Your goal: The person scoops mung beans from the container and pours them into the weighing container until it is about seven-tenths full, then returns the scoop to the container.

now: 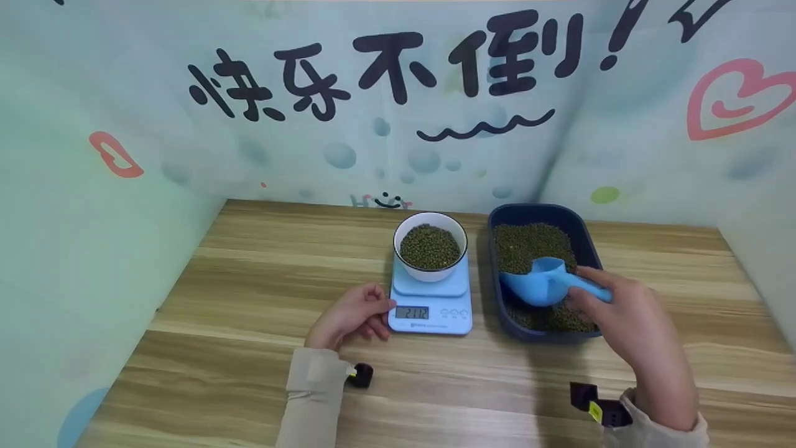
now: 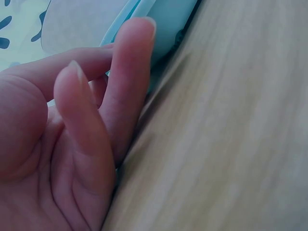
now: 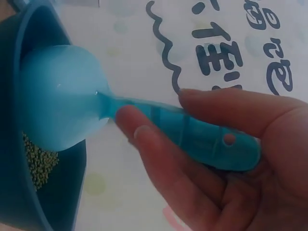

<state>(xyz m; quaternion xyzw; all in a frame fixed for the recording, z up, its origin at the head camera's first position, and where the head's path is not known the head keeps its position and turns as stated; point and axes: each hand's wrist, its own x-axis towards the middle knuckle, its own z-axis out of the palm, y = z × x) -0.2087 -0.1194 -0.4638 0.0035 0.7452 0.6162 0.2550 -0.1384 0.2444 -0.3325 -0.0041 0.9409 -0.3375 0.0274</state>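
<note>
A light blue kitchen scale lies on the table, its display showing digits. On its platform stands a white bowl with a dark rim, holding small green beans that look like mung beans. My left hand pinches the scale's left edge near the display, thumb on top; the left wrist view shows fingers along its side. My right hand grips the handle of a blue scoop. The scoop's bowl is inside a dark blue tub of the same beans; its contents are hidden.
The tub stands just right of the scale on a wood-grain table. Behind rises a pale printed backdrop with large black characters, and it wraps round both sides. The tub's rim stands up around the scoop.
</note>
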